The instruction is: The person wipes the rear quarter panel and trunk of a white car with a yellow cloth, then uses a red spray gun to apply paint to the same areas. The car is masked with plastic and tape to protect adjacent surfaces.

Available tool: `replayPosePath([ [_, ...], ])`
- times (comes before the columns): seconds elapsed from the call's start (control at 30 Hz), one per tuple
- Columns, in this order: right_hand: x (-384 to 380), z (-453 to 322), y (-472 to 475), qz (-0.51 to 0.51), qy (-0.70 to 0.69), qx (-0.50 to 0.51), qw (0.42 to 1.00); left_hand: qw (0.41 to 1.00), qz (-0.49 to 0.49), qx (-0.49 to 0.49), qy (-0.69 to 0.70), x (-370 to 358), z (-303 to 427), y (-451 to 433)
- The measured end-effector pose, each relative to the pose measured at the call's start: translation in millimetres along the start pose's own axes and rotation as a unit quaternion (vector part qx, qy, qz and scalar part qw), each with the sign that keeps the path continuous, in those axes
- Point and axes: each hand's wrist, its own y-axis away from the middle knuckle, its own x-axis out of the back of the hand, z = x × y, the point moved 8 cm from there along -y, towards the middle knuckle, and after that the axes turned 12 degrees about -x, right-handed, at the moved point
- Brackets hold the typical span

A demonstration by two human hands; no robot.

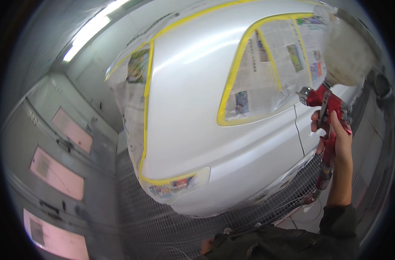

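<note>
My right hand (342,136) grips a red spray gun (329,100) by its handle, fingers around the trigger side. The gun's metal nozzle points left, towards the car. A translucent, stained paint cup (350,48) stands on top, and a hose fitting hangs from the handle's bottom. Before me is a silvery-white car body (184,107), with newspaper (259,74) over its side windows and yellow masking tape (231,81) along the edges. My left hand (207,246) shows only in part at the bottom edge, near the hose; its fingers are hidden.
An air hose (282,211) runs low over the metal floor grating (148,208). A masked lamp (174,185) sits at the car's lower corner. Grey booth walls with pinkish panels (57,172) stand at left, under a bright ceiling light (90,29).
</note>
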Motion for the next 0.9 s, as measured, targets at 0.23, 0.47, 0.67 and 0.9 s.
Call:
replayPosePath([
  [0.23, -27, 25, 13, -0.096, -0.006, 0.001, 0.995, 0.997, 0.038, -0.061, -0.019, 13, 25, 22],
  [0.47, -66, 53, 34, -0.196, -0.048, -0.009, 0.979, 0.981, 0.189, 0.014, -0.040, 31, 21, 58],
  [0.67, -66, 81, 75, -0.190, -0.024, -0.050, 0.980, 0.982, 0.188, -0.015, -0.035, 53, -5, 63],
  [0.9, -63, 96, 180, -0.070, 0.001, -0.013, 0.997, 0.982, 0.142, -0.115, 0.053, 101, -36, 37],
])
